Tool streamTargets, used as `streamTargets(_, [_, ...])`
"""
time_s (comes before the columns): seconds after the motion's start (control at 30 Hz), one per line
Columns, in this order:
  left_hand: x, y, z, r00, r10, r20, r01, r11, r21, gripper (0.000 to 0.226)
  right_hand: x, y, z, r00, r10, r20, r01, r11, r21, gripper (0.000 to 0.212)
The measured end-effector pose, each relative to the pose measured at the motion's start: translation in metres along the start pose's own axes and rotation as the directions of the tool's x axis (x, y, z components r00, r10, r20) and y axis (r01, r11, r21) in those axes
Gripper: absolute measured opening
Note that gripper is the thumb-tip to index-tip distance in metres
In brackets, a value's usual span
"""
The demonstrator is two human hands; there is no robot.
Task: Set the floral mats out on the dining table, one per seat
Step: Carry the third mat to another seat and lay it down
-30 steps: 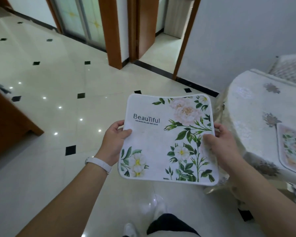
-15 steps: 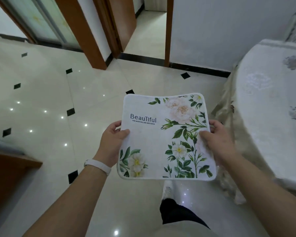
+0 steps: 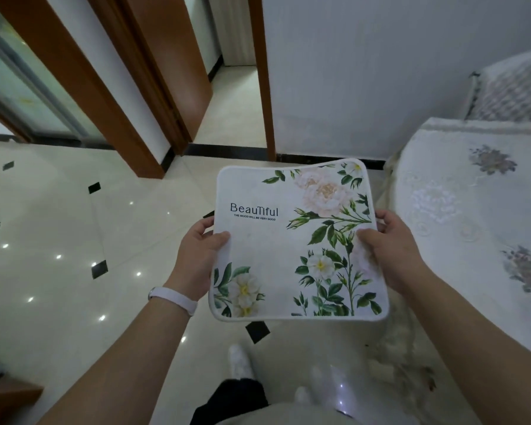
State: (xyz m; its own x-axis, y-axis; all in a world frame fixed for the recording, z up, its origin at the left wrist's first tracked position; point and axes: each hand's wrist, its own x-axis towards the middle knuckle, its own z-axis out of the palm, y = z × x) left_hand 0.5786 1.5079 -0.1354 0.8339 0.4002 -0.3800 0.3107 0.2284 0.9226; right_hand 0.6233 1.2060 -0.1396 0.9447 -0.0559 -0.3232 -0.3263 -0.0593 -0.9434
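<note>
I hold a white floral mat (image 3: 276, 250) flat in front of me, printed with green leaves, pale roses and the word "BeauTiful". My left hand (image 3: 196, 259) grips its left edge, thumb on top. My right hand (image 3: 390, 250) grips its right edge, thumb on the print. The dining table (image 3: 460, 228), covered in a white embroidered cloth, lies to the right of the mat; the part in view bears no mat.
A cushioned chair (image 3: 512, 87) stands behind the table at the far right. A white wall (image 3: 365, 72) and an open wooden doorway (image 3: 227, 81) lie ahead. Glossy tiled floor (image 3: 59, 240) stretches left. A brown furniture corner (image 3: 6, 400) sits at bottom left.
The view has swung right and moved along the table. The wall and doorway are nearer. The mat lying on the table a second ago is out of frame. My grip is unchanged.
</note>
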Motion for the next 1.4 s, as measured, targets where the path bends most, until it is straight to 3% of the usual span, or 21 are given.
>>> streamTargets(0.33, [0.148,0.011,0.060,0.979,-0.079,0.189,0.075,0.997,0.028,0.025,0.104,-0.025,0.012,0.980,0.004,-0.200,-0.023,0.996,-0.090,0.022])
streamTargets(0.57, [0.276,0.067,0.100,0.919,-0.159,0.362,0.150,0.987,0.054,0.025,0.192,-0.069,0.042,0.945,0.026,-0.327,-0.066,0.991,-0.113,0.022])
streamTargets(0.87, [0.375,0.129,0.183,0.829,-0.132,0.544,0.088,0.990,0.106,0.029,0.266,-0.105,0.035,0.855,0.048,-0.517,-0.051,0.999,0.007,0.022])
streamTargets(1.1, [0.433,0.138,0.261,0.717,-0.228,0.658,0.104,0.969,0.222,0.029,0.332,-0.104,0.004,0.813,0.084,-0.577,-0.078,0.996,0.034,0.023])
streamTargets(1.4, [0.528,0.168,0.401,0.727,-0.234,0.645,0.031,0.951,0.309,0.033,0.464,-0.119,-0.058,0.788,0.167,-0.593,-0.060,0.979,0.196,0.026])
